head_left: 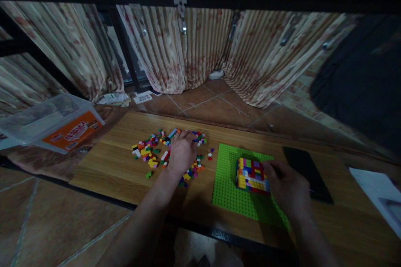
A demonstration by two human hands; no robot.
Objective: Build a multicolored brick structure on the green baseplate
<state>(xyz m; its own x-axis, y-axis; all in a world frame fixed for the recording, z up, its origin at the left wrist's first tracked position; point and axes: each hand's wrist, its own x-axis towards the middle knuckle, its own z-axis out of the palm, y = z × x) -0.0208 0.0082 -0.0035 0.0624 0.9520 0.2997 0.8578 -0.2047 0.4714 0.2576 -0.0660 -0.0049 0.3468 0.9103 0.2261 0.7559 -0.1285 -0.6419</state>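
My left hand [182, 153] is over the middle of a spread of loose toy bricks [145, 152] in many colours. Its fingers curl down among them, and the fingertips are hidden. On a green studded baseplate [227, 175] sits a low rectangular block of toy bricks [249, 175], mostly yellow, red, blue and purple. My right hand [286, 183] is at the right edge of that block. Its thumb and forefinger are pinched together by the far right corner; anything between them is too small or hidden to make out.
A clear plastic tub [56, 121] with an orange label stands left of the wooden table [106, 154]. Right of the baseplate lies a dark flat object [308, 173], with white paper [376, 192] beyond it. Striped curtains [203, 50] hang behind; a dark-clothed shape [360, 79] is at right.
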